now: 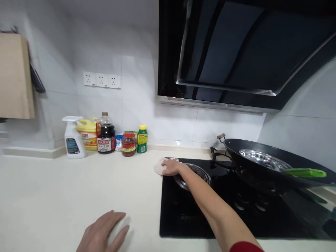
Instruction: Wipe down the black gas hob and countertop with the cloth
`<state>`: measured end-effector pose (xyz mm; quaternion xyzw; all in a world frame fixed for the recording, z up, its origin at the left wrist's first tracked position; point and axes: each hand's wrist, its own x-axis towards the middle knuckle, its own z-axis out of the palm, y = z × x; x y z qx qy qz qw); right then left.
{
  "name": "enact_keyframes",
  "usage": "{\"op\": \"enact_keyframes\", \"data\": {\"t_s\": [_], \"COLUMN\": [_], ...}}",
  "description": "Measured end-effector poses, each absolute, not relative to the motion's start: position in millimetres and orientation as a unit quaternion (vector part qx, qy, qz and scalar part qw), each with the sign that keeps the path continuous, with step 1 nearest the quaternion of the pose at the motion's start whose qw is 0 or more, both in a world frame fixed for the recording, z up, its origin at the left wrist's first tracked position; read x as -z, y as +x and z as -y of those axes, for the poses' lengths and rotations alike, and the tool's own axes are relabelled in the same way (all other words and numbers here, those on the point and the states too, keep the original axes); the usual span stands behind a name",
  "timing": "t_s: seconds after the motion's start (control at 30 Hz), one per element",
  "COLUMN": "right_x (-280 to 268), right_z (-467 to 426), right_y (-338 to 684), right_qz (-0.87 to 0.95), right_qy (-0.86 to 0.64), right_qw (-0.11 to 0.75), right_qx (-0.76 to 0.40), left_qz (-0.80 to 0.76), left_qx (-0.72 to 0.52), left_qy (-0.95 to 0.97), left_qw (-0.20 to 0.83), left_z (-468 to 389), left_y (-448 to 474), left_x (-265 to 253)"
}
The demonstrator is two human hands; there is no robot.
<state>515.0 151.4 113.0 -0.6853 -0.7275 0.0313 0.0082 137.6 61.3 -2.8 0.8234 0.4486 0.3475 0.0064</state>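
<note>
The right hand (170,167) lies on a pale cloth (159,167) at the back left corner of the black stove (173,213), where the cloth spans the stove's edge and the white counter (65,196). The palm hides the middle of the cloth and the fingertips are hard to make out, so I cannot tell whether they pinch it or only press it flat. The right forearm covers part of the near burner (200,171) beside the hand, and its red sleeve (245,247) is cut off by the bottom edge. The left hand (101,231), thumb and fingers spread apart with nothing between them, is over the counter; the bottom edge cuts off its wrist, and whether it touches the surface cannot be told. On the right, a big wok (228,148) runs to the picture's edge and hides the burner area below; a shiny metal lid or plate, hard to tell which, and a green handle show in it. Along the wall, a soy sauce bottle (106,134) and a spray bottle (73,140) partly hide a yellow jug (88,131), and a red-lidded jar (128,145) covers part of the packets behind it.
</note>
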Motion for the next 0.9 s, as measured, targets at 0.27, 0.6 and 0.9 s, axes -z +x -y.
{"op": "enact_keyframes", "data": {"t_s": [0.27, 0.6, 0.9], "right_x": [-97.9, -83.8, -79.7], "right_z": [-43.9, 95.9, 87.9], "right_y": [464.0, 500.5, 560.9], "right_qz": [0.779, 0.720, 0.581], "right_qy": [-0.623, -0.679, -0.808], "right_qw": [0.065, 0.139, 0.084], "right_qx": [-0.011, 0.029, 0.056], "left_qz": [-0.429, -0.425, -0.415], "left_qx": [-0.325, -0.289, -0.292], "left_qy": [0.843, 0.857, 0.861], "left_qw": [0.016, 0.043, 0.032], "left_z": [-51.8, -50.9, -50.8], "left_y": [140.3, 143.8, 143.9], "left_x": [-12.6, -21.0, -19.6]}}
